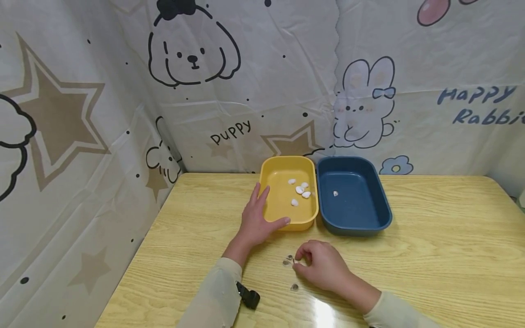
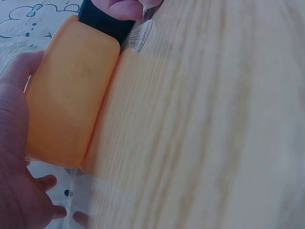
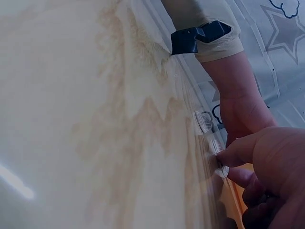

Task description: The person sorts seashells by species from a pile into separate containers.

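Note:
My right hand (image 1: 321,266) pinches a small ribbed shell (image 3: 220,164) between thumb and index finger, low over the table. Beside those fingertips lie a couple of grey-brown shells (image 1: 286,263), and a single shell (image 1: 294,287) sits nearer the front. My left hand (image 1: 256,221) rests against the near left corner of the yellow bin (image 1: 289,225), thumb along its front rim and fingers spread at its left side. Several white shells (image 1: 300,190) lie inside that bin. In the dark blue bin (image 1: 357,231) to its right is one small shell (image 1: 335,193).
Both bins stand side by side at the back of the wood-grain table (image 1: 434,255), close to a printed cloth backdrop (image 1: 287,82). A black strap mount (image 1: 249,297) sticks out from the left sleeve. Light glares off the tabletop near the front.

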Tool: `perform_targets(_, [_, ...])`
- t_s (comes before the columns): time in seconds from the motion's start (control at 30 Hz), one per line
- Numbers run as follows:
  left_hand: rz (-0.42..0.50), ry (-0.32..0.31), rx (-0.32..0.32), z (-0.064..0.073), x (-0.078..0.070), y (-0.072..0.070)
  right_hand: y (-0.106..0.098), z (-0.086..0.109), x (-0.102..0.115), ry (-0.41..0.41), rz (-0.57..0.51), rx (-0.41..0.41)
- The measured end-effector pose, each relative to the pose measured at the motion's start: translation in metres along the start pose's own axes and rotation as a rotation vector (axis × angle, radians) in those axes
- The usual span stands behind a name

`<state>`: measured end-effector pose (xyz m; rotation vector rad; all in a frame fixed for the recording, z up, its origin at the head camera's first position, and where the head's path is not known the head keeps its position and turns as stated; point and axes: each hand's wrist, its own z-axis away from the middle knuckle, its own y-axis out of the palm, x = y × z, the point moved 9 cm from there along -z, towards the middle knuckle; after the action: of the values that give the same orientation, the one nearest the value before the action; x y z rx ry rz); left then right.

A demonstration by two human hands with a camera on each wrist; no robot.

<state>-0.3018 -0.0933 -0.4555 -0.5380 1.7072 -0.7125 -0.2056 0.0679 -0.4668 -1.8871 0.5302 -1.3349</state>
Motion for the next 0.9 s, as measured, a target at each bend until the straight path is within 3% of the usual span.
perform_targets(0.43, [0.003, 0.002, 0.001, 0.0, 0.002, 0.001, 0.001, 0.002, -0.001, -0.011, -0.055, 0.029])
perform_targets(0.9, [0.01, -0.003, -0.005, 0.001, 0.001, 0.0, -0.008, 0.001, -0.007, 0.051, -0.192, 0.044])
